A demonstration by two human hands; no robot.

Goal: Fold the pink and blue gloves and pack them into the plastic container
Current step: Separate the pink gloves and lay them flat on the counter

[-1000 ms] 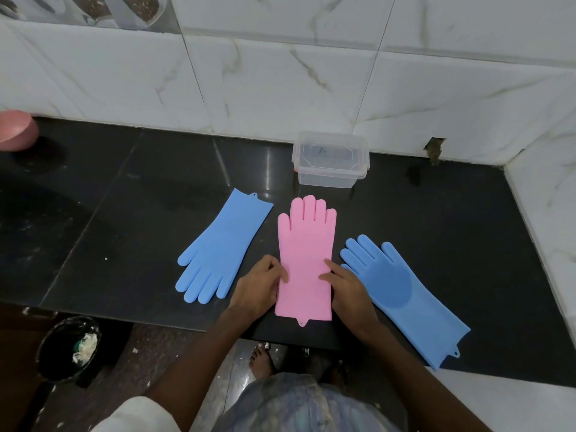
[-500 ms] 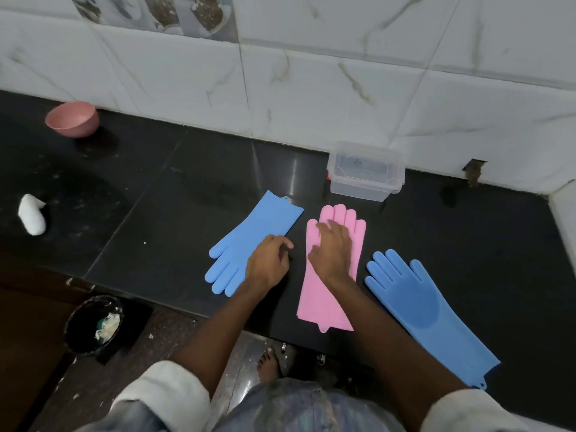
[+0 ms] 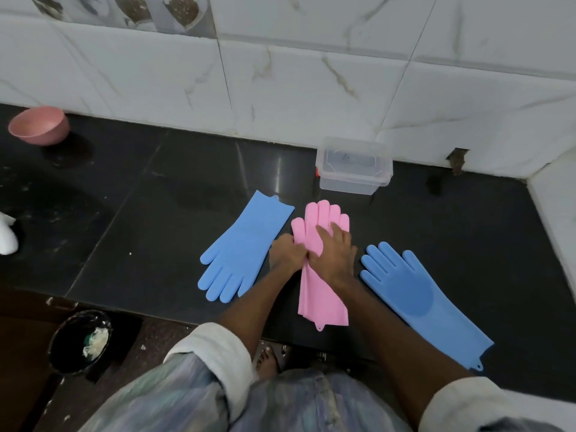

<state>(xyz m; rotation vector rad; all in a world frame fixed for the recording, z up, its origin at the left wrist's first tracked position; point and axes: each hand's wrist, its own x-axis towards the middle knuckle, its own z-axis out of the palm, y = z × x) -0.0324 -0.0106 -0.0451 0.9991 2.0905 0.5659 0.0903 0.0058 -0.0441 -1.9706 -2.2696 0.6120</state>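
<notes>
The pink gloves lie stacked on the black counter, fingers pointing at the wall. My left hand pinches their left edge at mid-length. My right hand lies palm down on them, fingers spread toward the glove fingers. One blue glove lies flat to the left, its fingers toward me. A second blue glove lies flat to the right, its fingers pointing away. The clear plastic container stands open against the wall behind the pink gloves, with nothing in it.
A pink bowl sits at the back left of the counter, and a white object at the left edge. Below the counter's front edge stands a black bin. Tiled walls close the back and right side.
My left hand has moved right from beside the blue glove onto the pink gloves' left edge and closed on it. My right hand stays pressed on the pink gloves.
</notes>
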